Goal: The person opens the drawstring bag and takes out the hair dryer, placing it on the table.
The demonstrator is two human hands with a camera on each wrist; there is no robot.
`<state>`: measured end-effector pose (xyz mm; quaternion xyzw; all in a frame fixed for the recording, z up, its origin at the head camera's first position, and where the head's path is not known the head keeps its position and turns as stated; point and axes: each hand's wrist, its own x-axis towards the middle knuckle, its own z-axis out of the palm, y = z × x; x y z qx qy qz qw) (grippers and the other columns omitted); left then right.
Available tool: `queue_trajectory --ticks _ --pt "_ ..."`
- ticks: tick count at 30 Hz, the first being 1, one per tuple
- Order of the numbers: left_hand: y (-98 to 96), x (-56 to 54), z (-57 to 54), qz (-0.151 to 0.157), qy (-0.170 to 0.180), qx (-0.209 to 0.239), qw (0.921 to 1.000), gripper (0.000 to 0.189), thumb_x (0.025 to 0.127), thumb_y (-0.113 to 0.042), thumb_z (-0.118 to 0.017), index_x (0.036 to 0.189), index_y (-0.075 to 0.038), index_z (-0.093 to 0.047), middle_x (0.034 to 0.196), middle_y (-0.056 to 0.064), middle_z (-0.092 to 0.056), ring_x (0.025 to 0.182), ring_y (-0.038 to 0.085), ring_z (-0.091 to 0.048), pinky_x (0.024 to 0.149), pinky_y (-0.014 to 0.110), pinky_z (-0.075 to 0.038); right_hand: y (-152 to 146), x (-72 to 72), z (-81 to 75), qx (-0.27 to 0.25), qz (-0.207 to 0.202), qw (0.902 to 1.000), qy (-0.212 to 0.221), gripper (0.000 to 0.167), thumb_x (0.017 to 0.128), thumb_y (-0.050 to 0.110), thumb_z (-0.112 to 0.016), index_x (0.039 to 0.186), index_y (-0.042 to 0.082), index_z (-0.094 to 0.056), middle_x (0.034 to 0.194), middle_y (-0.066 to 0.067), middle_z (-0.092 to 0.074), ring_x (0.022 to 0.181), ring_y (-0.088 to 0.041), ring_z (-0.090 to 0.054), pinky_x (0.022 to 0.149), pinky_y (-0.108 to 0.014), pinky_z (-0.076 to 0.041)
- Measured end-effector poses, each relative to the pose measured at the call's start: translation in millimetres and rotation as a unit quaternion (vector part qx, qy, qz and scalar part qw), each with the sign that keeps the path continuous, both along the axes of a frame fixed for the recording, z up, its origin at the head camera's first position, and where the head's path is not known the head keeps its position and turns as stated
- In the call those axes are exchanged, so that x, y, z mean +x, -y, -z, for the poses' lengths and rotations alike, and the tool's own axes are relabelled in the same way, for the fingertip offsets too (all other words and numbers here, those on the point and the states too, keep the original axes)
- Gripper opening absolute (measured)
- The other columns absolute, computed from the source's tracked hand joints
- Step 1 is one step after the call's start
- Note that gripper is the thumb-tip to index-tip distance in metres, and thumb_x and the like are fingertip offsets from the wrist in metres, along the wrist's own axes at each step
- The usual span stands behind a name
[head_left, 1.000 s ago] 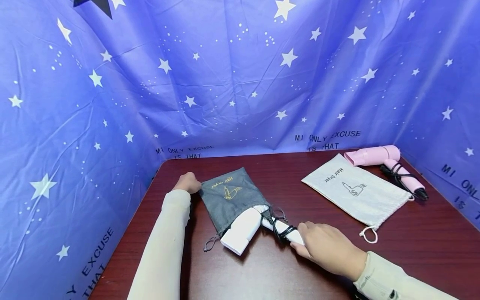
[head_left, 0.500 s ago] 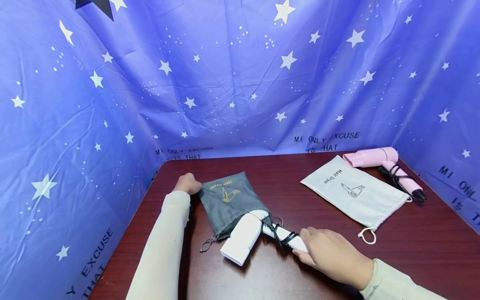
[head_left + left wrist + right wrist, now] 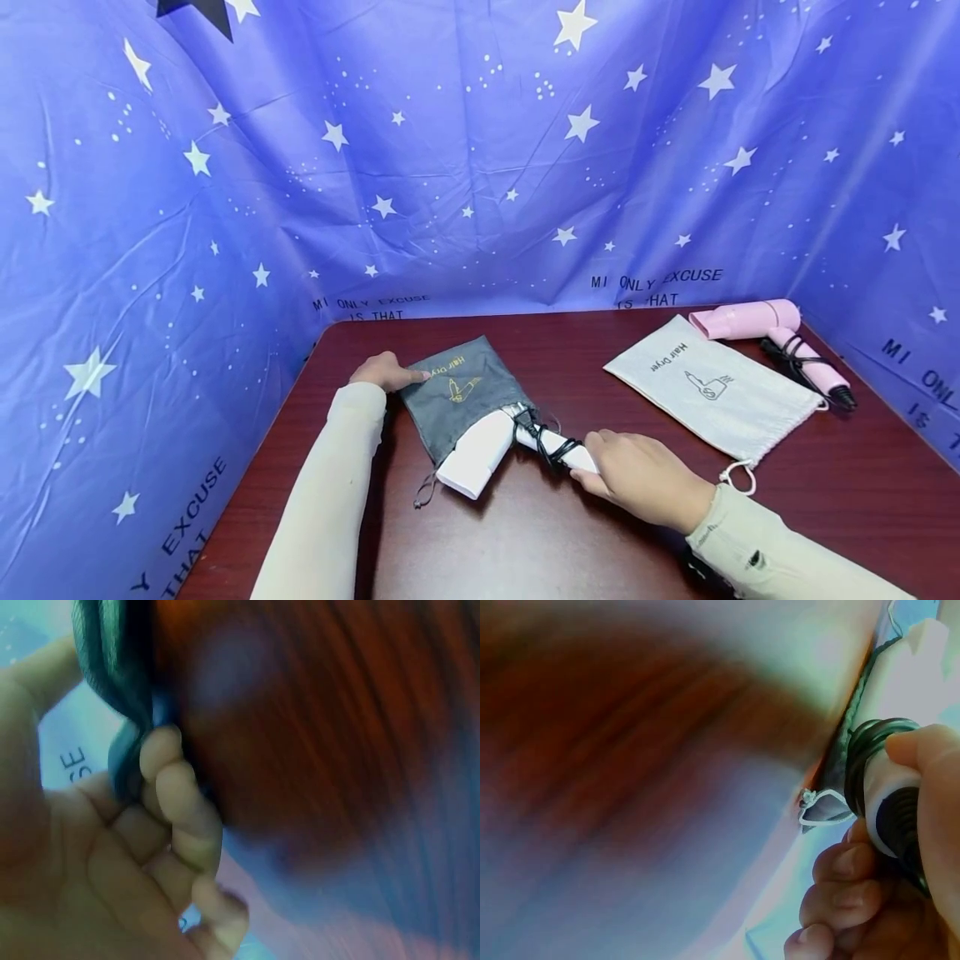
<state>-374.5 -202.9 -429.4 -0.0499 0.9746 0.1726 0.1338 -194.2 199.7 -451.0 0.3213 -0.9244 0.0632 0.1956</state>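
Head view: right hand (image 3: 637, 487) is gripping the handle of the white hair dryer (image 3: 480, 450), fingers curled round it, nozzle end half inside the grey drawstring bag (image 3: 457, 396) on the table (image 3: 600, 542). Left hand (image 3: 382, 372) is pinching the bag's closed end. Handle and wrapped cord (image 3: 543, 442) are sticking out; drawstring undrawn.

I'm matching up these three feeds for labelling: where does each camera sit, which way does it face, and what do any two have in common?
Head: worn on the head, facing forward and down at the table; shows both sleeved arms, left hand on the grey bag, right hand gripping the white hair dryer.
Left wrist: under the left hand, very close and blurred; fingers pinch the grey bag.
Right wrist: beside the right hand, blurred; its grip is round the white hair dryer.
Shared: head and right wrist both show the dryer's handle held.
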Motion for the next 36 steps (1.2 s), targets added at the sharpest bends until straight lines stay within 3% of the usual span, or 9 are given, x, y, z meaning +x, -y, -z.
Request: queue_trajectory --ticks 3,8,15,21,26,31,36 --pt "-5.7 0.4 3.1 -0.018 -0.002 -0.035 0.9992 0.081 0.087 -0.070 -0.067 0.133 -0.004 -0.065 0.133 0.020 -0.066 0.113 0.036 -0.065 0.092 0.054 -0.053 1 0.3 -1.8 0.006 -0.006 1.0000 0.000 0.042 0.088 0.042 -0.078 0.074 0.021 -0.044 0.065 0.012 -0.034 0.051 -0.005 -0.031 0.044 -0.027 -0.030" --pt "-9.9 2.1 1.0 -0.042 -0.003 -0.054 0.9976 0.082 0.090 -0.073 -0.060 0.139 -0.007 -0.063 0.142 0.023 -0.061 0.125 0.042 -0.061 0.099 0.061 -0.050 0 4.1 -4.4 0.013 -0.019 0.9997 -0.001 0.043 0.088 0.043 -0.077 0.073 0.021 -0.043 0.066 0.013 -0.034 0.053 -0.003 -0.030 0.047 -0.025 -0.029" --pt "-0.6 5.5 -3.1 -0.039 -0.011 -0.023 0.9989 0.079 0.092 -0.066 -0.063 0.138 -0.001 -0.062 0.139 0.024 -0.062 0.119 0.041 -0.063 0.097 0.057 -0.052 -4 8.7 -6.3 0.008 -0.014 0.9998 -0.006 0.044 0.088 0.043 -0.077 0.073 0.022 -0.042 0.066 0.013 -0.033 0.054 -0.003 -0.029 0.047 -0.025 -0.028" --pt "10.7 3.8 3.0 -0.057 -0.025 0.012 0.9980 0.078 0.089 -0.065 -0.069 0.132 -0.001 -0.064 0.135 0.025 -0.063 0.114 0.041 -0.065 0.092 0.055 -0.053 -11 10.4 -2.2 0.001 -0.001 1.0000 -0.007 0.043 0.086 0.042 -0.079 0.074 0.022 -0.043 0.065 0.013 -0.033 0.053 -0.003 -0.031 0.046 -0.026 -0.030" --pt "22.3 6.3 7.0 -0.081 -0.044 0.011 0.9957 0.071 0.087 -0.064 -0.072 0.120 -0.002 -0.069 0.128 0.026 -0.066 0.104 0.039 -0.067 0.085 0.054 -0.054 -17 11.4 -0.4 -0.003 0.013 0.9999 0.007 0.041 0.088 0.042 -0.078 0.075 0.022 -0.045 0.065 0.013 -0.036 0.053 -0.004 -0.035 0.047 -0.028 -0.032" --pt "27.1 9.1 7.6 -0.081 -0.050 0.007 0.9955 0.066 0.087 -0.065 -0.072 0.107 -0.002 -0.071 0.121 0.026 -0.068 0.100 0.038 -0.067 0.083 0.053 -0.054 -22 11.6 -0.9 -0.004 0.020 0.9997 0.015 0.040 0.089 0.042 -0.077 0.076 0.022 -0.046 0.065 0.013 -0.036 0.054 -0.004 -0.035 0.048 -0.028 -0.033" --pt "24.0 9.1 8.2 -0.077 -0.049 0.000 0.9958 0.070 0.088 -0.064 -0.072 0.113 0.001 -0.071 0.123 0.029 -0.067 0.104 0.040 -0.067 0.086 0.053 -0.055 -28 13.1 0.5 -0.009 0.028 0.9994 0.015 0.039 0.089 0.041 -0.077 0.076 0.023 -0.046 0.066 0.013 -0.035 0.054 -0.004 -0.034 0.049 -0.028 -0.033"
